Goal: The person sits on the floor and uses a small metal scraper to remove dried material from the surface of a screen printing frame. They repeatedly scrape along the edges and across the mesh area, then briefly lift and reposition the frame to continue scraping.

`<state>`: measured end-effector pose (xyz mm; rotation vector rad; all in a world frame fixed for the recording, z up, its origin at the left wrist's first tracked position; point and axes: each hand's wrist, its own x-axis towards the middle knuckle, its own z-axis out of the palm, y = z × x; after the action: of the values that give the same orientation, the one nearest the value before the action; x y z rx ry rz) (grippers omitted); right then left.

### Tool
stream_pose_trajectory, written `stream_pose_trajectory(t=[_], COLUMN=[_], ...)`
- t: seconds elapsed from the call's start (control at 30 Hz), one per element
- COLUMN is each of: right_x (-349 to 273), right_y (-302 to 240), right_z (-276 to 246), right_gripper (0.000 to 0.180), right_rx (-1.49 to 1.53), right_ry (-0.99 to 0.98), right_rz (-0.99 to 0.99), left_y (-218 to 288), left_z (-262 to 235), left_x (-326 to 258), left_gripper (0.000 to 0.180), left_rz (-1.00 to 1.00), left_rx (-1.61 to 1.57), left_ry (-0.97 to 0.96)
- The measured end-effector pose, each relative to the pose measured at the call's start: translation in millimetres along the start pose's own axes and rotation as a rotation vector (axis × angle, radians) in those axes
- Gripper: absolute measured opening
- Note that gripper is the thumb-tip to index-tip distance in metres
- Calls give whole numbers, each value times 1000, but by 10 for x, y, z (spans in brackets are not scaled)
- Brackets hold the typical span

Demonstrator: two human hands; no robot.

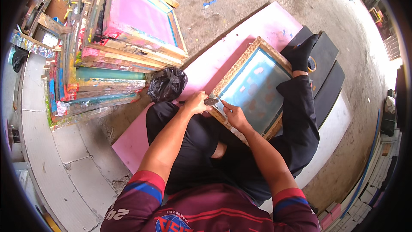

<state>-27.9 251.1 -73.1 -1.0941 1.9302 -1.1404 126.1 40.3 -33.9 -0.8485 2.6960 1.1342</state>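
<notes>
A wooden screen-printing frame (pixel 274 55) with blue-tinted mesh (pixel 253 88) rests tilted across my lap and legs. At its near left corner, my left hand (pixel 197 103) is closed around a dark metal tool (pixel 211 102), whose head looks like pliers and lies against the wood. Just to the right, my right hand (pixel 235 117) is closed, with thumb and index finger pinched together over the mesh edge beside the tool's head. Whatever small thing sits between those fingertips is too small to make out.
Stacked used screen frames (pixel 141 21) stand at the left, the top one with pink mesh. A black plastic bag (pixel 167 83) lies beside my knee. Under me are a pink board (pixel 137 139) and dark panels (pixel 330 60). A tape roll (pixel 312 64) lies by my foot.
</notes>
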Motion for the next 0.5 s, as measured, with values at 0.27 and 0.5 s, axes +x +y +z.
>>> stream_pose_trajectory(t=[0.27, 0.5], right_x=[4, 146], right_y=[-564, 106], right_z=[-224, -20], right_gripper=[44, 45], right_rx=[-201, -183], right_ry=[-166, 83], right_rz=[253, -290], left_y=[-77, -57], left_z=[6, -21], left_x=[-72, -10], left_gripper=[51, 57], left_rz=[12, 22], left_rx=[33, 21], left_ry=[14, 4])
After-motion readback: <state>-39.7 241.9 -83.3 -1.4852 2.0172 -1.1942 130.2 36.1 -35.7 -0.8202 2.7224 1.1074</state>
